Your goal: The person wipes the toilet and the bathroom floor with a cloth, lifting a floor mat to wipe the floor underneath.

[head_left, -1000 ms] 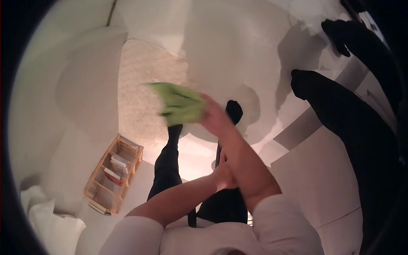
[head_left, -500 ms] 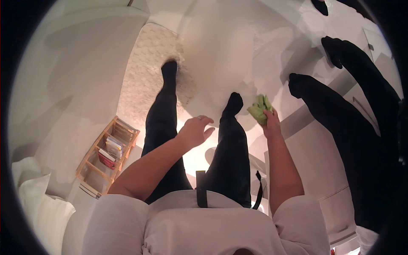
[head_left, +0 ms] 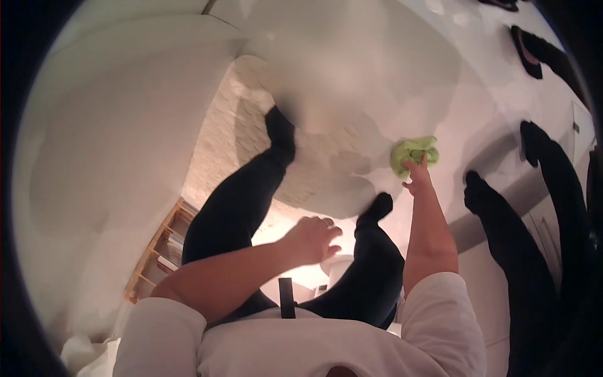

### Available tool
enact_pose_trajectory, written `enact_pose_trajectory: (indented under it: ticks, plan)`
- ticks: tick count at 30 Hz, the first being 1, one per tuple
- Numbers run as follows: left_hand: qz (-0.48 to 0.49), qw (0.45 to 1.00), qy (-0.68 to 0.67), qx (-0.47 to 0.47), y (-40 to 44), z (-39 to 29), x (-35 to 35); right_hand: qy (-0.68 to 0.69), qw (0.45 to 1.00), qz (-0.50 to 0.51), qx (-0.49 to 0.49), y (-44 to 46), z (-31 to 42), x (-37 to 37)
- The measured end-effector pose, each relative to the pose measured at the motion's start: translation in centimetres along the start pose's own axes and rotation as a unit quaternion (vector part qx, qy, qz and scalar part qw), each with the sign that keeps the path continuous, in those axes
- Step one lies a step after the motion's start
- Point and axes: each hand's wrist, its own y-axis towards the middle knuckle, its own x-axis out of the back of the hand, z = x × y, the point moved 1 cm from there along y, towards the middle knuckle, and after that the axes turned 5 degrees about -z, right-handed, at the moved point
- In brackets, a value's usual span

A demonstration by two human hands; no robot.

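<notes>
A crumpled light-green cloth (head_left: 402, 151) is at the fingertips of my right hand (head_left: 419, 177), which is stretched forward over the pale floor. The fingers reach into the cloth's near folds, with the thumb out to the side, and the far part of the cloth spreads beyond them. Closer to my body, my left hand (head_left: 309, 240) hangs between my legs with bent fingers apart and nothing in it. Whether the cloth touches the floor cannot be made out.
A textured pale rug (head_left: 217, 135) lies under my left foot. A wooden rack (head_left: 146, 264) with books or papers stands at left. Dark-clothed legs (head_left: 502, 226) of another person are close on the right, with more feet (head_left: 527, 56) farther back. White cabinets line the right side.
My right hand has moved right with the cloth, which now looks more spread out. My left hand has shifted right and nearer my body. My legs are bent wider, and the view has shifted.
</notes>
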Motion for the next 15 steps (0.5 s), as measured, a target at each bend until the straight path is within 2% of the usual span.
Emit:
enact_pose_trajectory:
  ticks: [3,4,6,8,10,12,15]
  plan:
    - [-0.118,0.992,-0.032,-0.040,-0.7,0.1,3.2,-0.008,0.991,0.014,0.134,5.1,0.0,-4.6]
    - [-0.157,0.986,-0.029,-0.050,-1.0,0.1,3.9,-0.072,0.966,-0.002,0.249,6.3,1.1,-6.5]
    - [-0.112,0.991,-0.051,-0.048,-1.3,0.7,5.0,-0.150,0.941,-0.119,0.278,2.3,6.0,-12.9]
    - [-0.082,0.994,-0.056,-0.048,-1.4,0.8,6.1,-0.254,0.883,-0.233,0.317,3.4,8.5,-18.4]
    - [-0.120,0.990,-0.042,-0.055,-1.4,1.2,7.8,-0.262,0.898,-0.206,0.288,-0.7,12.5,-21.3]
    - [-0.143,0.987,-0.035,-0.059,-1.5,1.8,9.5,-0.299,0.839,-0.156,0.428,-1.5,17.1,-24.4]
    - [-0.111,0.992,-0.012,-0.056,-1.2,2.5,9.9,-0.345,0.784,-0.120,0.501,-2.4,21.4,-27.6]
